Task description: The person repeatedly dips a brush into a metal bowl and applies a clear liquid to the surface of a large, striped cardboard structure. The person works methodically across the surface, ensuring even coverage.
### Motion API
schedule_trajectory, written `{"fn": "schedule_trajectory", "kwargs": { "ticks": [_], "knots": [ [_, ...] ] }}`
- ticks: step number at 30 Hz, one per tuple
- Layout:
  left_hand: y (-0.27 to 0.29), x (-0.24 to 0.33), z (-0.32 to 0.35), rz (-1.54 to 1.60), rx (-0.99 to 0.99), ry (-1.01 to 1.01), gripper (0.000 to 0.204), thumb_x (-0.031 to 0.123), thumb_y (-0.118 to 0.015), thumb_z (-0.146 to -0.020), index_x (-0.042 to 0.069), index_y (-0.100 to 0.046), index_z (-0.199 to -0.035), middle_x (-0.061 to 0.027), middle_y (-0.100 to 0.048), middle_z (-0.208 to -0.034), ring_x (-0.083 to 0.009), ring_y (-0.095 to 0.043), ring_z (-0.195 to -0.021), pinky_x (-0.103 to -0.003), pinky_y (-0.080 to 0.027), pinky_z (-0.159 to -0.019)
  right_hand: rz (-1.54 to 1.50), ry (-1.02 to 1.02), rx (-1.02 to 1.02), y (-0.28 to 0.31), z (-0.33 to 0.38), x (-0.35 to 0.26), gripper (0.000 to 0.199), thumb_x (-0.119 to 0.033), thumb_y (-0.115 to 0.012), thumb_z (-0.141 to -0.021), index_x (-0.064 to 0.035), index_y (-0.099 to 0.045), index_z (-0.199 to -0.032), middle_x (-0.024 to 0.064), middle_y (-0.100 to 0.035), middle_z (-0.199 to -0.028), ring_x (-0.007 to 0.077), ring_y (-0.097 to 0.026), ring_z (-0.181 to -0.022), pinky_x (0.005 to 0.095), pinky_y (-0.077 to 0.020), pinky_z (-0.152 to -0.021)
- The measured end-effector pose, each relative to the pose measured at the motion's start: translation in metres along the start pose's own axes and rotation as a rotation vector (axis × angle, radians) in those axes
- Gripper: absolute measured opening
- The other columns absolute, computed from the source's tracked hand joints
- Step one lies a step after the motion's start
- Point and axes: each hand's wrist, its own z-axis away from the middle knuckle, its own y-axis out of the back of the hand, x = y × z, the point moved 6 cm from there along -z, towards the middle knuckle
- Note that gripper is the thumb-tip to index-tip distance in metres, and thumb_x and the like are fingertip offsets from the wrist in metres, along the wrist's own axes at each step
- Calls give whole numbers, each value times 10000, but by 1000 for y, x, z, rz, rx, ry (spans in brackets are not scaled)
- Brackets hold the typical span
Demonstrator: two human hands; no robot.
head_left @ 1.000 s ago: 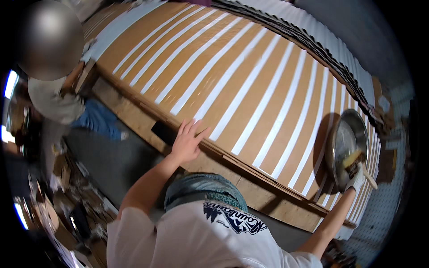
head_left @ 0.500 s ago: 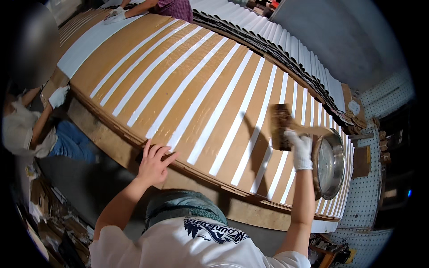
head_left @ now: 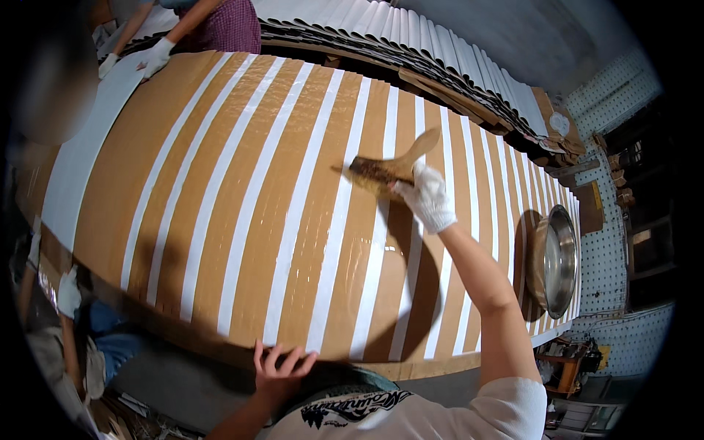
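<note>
Gloved right hand [head_left: 427, 198] in closed grip on wooden brush [head_left: 389, 167]

A brush [head_left: 385, 170] lies on the board [head_left: 220, 220], left of a bowl [head_left: 555, 260].

Brown-and-white striped sheets [head_left: 293, 191] and a metal bowl [head_left: 555, 260] cover the table [head_left: 411, 369].

Brown board [head_left: 242, 220] striped lengthwise with white bands. Upon it, dark-bristled brush [head_left: 385, 170] with tan wooden handle, gripped in white-gloved right hand [head_left: 427, 199]. Shiny silver bowl [head_left: 557, 260] at board's right end. Plain white sheet [head_left: 81, 158] along board's left edge.
</note>
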Motion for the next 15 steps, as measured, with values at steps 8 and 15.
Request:
{"fn": "schedule_trajectory", "kwargs": {
  "ticks": [8,15],
  "knots": [
    [-33,-9,8,-210,83,-202,632,412,-637,-948,220,-415,-1508,-91,-335,-1565,-356,-401,-1386,-696,-261,-1140,70,22,235,-29,-181,90,415,-226,-781,-801,-73,-604,-1143,232,-685,-1024,429,-640,-996,449,-508,-843],
    [-35,-7,29,-94,-112,-41,486,466,-730,-854,401,-574,-1310,-24,-381,-1408,-342,-282,-1426,-750,-284,-1092,388,23,285,-40,-211,113,440,-369,-731,-875,-81,-590,-1176,190,-690,-1057,387,-646,-1014,449,-514,-861]
  ]
}}
